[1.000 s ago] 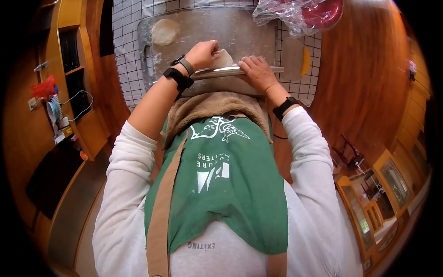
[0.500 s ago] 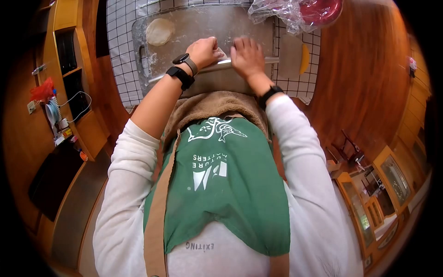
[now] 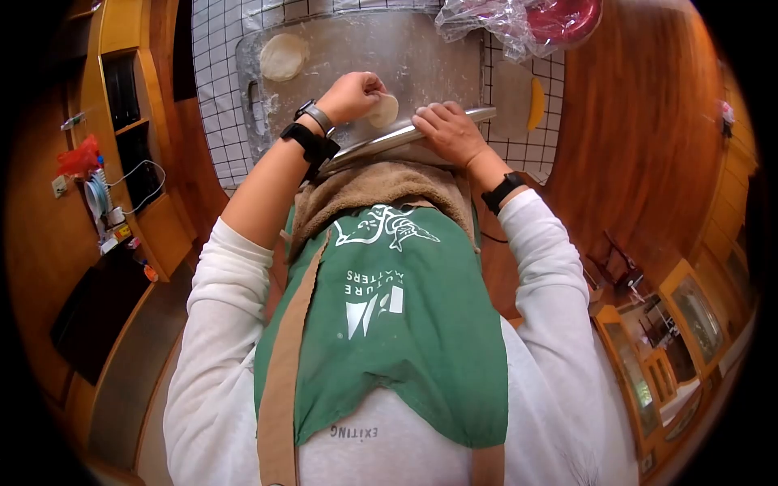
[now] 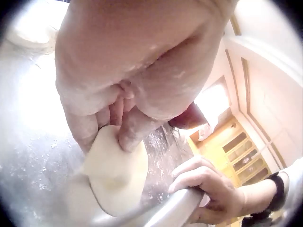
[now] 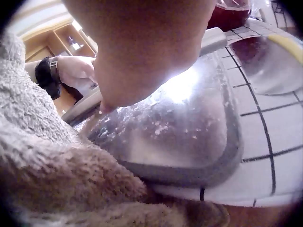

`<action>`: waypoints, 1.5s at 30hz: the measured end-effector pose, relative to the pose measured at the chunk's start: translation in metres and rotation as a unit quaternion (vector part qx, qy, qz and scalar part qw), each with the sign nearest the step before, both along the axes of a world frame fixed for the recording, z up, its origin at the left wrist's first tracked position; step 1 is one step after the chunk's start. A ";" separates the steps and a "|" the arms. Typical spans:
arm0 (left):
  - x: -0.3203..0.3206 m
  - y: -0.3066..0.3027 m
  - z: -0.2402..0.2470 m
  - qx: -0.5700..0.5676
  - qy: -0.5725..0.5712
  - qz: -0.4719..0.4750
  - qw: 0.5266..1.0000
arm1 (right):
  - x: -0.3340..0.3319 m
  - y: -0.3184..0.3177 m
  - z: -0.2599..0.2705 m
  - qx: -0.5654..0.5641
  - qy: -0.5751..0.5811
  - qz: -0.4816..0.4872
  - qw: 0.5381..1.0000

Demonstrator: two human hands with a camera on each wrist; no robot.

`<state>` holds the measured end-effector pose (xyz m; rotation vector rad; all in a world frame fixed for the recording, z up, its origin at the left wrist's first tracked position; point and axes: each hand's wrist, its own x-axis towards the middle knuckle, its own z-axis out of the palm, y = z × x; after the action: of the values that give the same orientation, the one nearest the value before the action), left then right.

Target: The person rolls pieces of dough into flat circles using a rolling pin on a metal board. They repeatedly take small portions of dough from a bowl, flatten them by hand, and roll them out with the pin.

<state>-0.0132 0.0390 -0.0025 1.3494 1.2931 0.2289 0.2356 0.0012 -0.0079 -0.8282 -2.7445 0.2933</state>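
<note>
My left hand [image 3: 352, 95] pinches the edge of a thin round dough wrapper [image 4: 120, 170] between thumb and fingers, its free part hanging toward the pin. My right hand [image 3: 454, 134] grips a smooth metal rolling pin [image 3: 377, 144] near its right end. The pin lies slanted along the near side of the board, its left end by my left wrist. In the left wrist view the dough's lower edge overlaps the pin. Beneath is a floury metal board [image 3: 348, 40], with pale flattened dough rounds [image 3: 284, 57] at its far left. The right wrist view hides most of the right fingers.
A red bowl [image 3: 565, 20] with clear plastic wrap [image 3: 494, 24] stands at the back right. Right of the board lies a flat scraper [image 3: 510, 101] with a yellow edge grip [image 3: 536, 104]. A checked cloth [image 3: 223, 105] covers the table; a brown fleece [image 3: 381, 185] borders its near edge.
My right hand, stretched forward over the pin half a second ago, has come back toward the body and curls round it. The pin now slants more, and more of the dough shows beside my left hand.
</note>
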 end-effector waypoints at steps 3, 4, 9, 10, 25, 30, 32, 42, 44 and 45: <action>-0.001 0.002 0.001 -0.073 -0.082 0.035 0.993 | -0.007 0.008 0.008 -0.003 0.017 -0.001 1.000; -0.002 0.004 0.006 -0.127 -0.141 0.072 0.979 | -0.010 0.010 0.010 -0.009 0.025 -0.006 1.000; -0.008 0.005 0.005 -0.020 0.044 0.014 0.999 | -0.001 -0.001 0.004 -0.046 0.004 -0.014 0.999; -0.009 0.002 0.001 -0.019 0.044 0.016 0.999 | 0.000 -0.002 0.004 -0.049 0.018 -0.019 0.998; 0.005 0.004 -0.001 0.203 0.198 -0.051 0.958 | -0.055 0.041 -0.019 -0.068 0.014 -0.283 0.957; 0.006 0.008 0.000 0.171 0.180 -0.057 0.967 | -0.044 -0.008 -0.025 -0.026 -0.026 -0.281 0.959; 0.008 0.008 0.004 0.165 0.180 -0.065 0.968 | -0.056 0.023 -0.023 -0.018 -0.035 -0.307 0.951; 0.009 0.002 0.003 0.209 0.132 -0.090 0.965 | -0.018 -0.018 -0.009 -0.020 -0.041 -0.135 0.990; 0.007 0.001 0.008 0.171 0.128 -0.062 0.975 | -0.005 -0.018 -0.012 -0.025 -0.059 -0.068 0.996; 0.003 0.001 0.008 0.091 0.060 -0.022 0.994 | -0.001 -0.019 -0.007 -0.036 -0.044 -0.051 0.997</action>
<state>-0.0097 0.0400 0.0051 1.5656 1.3670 0.2426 0.2342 -0.0175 -0.0149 -1.0211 -2.7755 0.3459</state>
